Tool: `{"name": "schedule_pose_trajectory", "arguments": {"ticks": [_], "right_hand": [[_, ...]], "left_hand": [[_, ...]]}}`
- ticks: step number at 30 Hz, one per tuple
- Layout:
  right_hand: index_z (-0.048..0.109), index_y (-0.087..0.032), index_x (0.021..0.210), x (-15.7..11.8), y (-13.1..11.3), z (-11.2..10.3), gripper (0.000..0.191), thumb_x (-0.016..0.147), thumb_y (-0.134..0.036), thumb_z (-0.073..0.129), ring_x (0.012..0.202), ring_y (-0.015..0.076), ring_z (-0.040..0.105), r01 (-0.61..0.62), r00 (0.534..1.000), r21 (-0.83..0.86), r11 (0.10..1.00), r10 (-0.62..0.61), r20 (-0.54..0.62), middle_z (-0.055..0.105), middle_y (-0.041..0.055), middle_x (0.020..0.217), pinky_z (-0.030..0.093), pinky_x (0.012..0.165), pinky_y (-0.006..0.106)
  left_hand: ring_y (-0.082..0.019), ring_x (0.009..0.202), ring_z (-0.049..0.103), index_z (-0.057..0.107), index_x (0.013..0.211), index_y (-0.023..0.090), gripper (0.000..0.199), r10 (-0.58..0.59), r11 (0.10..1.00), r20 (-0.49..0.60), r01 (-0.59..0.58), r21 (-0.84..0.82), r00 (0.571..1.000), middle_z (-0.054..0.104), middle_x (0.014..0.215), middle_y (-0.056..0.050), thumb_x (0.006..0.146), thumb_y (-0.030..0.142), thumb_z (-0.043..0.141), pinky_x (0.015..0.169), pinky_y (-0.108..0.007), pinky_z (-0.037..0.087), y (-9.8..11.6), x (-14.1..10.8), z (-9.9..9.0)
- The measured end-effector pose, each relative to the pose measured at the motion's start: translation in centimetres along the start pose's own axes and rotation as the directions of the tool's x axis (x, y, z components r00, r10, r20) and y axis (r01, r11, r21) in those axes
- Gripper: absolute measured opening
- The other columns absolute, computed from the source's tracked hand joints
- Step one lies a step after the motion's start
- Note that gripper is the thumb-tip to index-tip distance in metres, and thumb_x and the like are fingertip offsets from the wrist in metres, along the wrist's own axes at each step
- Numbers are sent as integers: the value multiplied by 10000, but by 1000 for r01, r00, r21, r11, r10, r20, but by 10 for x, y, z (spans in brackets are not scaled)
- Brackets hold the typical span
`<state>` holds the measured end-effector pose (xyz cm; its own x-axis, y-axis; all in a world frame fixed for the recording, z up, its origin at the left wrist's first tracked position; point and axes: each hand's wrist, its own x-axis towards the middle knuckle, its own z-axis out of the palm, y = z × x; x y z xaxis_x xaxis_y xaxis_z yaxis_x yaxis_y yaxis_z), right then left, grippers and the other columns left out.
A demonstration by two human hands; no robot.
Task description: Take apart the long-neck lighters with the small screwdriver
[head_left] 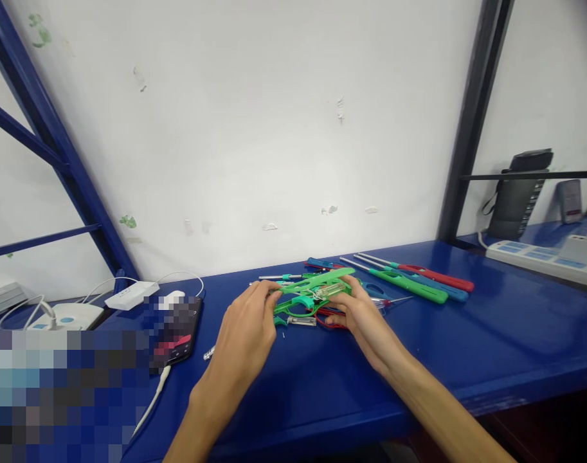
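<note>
Both hands are raised over the loose parts, at the middle of the blue table. My left hand (252, 321) pinches the left end of a green long-nosed lighter casing (322, 280). My right hand (361, 312) grips its wider handle end, thumb and fingers around it. The casing looks split into two halves, one above the other. A clear fuel tank (329, 290) and a teal trigger piece (303, 301) show between them. Below lies another clear tank (301, 321) on the table, beside red casing parts (332, 321) partly hidden by my right hand.
Red (435, 276), blue (454, 294) and green lighters (413, 287) lie to the right, near a screwdriver (394, 300). A phone (182, 337) with a white cable (153, 399) lies left. A power strip (544, 257) stands at the far right. Shelf posts (471, 128) flank the wall.
</note>
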<state>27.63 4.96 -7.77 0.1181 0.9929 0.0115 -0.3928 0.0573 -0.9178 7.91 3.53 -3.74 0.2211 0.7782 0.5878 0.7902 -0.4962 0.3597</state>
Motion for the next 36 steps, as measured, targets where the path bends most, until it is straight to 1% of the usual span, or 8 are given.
{"name": "schedule_pose_trajectory", "arguments": {"ticks": [3, 7, 16, 22, 25, 29, 31, 36], "right_hand": [[487, -237, 1356, 1, 1, 0, 626, 758, -181, 663, 769, 212, 723, -16, 1000, -38, 999, 16, 2, 727, 12, 815, 506, 515, 245], [499, -230, 1373, -1, 1, 1, 653, 745, -145, 661, 680, 180, 687, -20, 1000, -75, 997, 20, -4, 707, -10, 773, 496, 519, 240], [460, -184, 1438, 0, 5, 1, 712, 755, -162, 661, 717, 217, 675, -21, 999, -110, 994, 25, 29, 674, 0, 691, 490, 530, 261], [447, -172, 1475, 5, 10, -1, 731, 764, -164, 616, 721, 210, 662, 1, 999, -151, 988, 7, 51, 663, 9, 732, 504, 550, 278], [490, -191, 1461, 5, 11, -3, 669, 799, -171, 590, 706, 191, 644, 26, 994, -205, 978, -3, 112, 637, -11, 711, 513, 602, 285], [651, -204, 1305, 1, 9, -6, 474, 834, -187, 599, 656, 163, 612, 89, 973, -332, 939, -10, 231, 619, -22, 704, 503, 646, 289], [686, -195, 1250, 0, 9, -6, 405, 853, -214, 610, 664, 170, 614, 124, 962, -399, 909, -11, 274, 613, -16, 715, 505, 642, 294], [704, -188, 1222, -3, 11, -2, 358, 887, -280, 618, 735, 219, 662, 214, 950, -557, 803, -37, 311, 694, 51, 906, 503, 597, 317]], "left_hand": [[-271, 946, 706, 661, 1074, 214, 205, -5, 1000, -23, 5, -11, 1000, 751, 1032, -57, 1031, 199, 461, 828, -403, 502, 0, 0, 0], [-255, 915, 707, 658, 1071, 223, 195, 7, 999, -44, -9, -40, 999, 748, 1007, -42, 1031, 203, 468, 799, -382, 489, 0, -1, 0], [-239, 883, 702, 659, 1085, 235, 210, 8, 999, -67, -11, -49, 998, 746, 995, -35, 1035, 205, 458, 764, -357, 479, 1, -1, 0], [-237, 823, 704, 664, 1074, 231, 228, -30, 999, -93, 26, -48, 995, 742, 908, -40, 1040, 226, 439, 710, -341, 478, 0, -1, 0], [-243, 831, 710, 669, 1075, 222, 235, -28, 999, -106, 22, -50, 994, 742, 898, -49, 1038, 228, 437, 712, -343, 486, 0, -1, 0], [-247, 865, 719, 673, 1078, 216, 234, -22, 998, -129, 15, -58, 991, 751, 927, -58, 1031, 224, 444, 731, -350, 502, 1, -1, -1], [-245, 870, 723, 675, 1075, 215, 232, -13, 998, -144, 4, -63, 989, 752, 924, -56, 1027, 218, 448, 741, -350, 511, 2, -1, -2], [-239, 846, 727, 676, 1090, 210, 244, -24, 996, -177, 9, -85, 984, 740, 838, -44, 1036, 233, 440, 714, -337, 519, 3, -2, -4]]}}
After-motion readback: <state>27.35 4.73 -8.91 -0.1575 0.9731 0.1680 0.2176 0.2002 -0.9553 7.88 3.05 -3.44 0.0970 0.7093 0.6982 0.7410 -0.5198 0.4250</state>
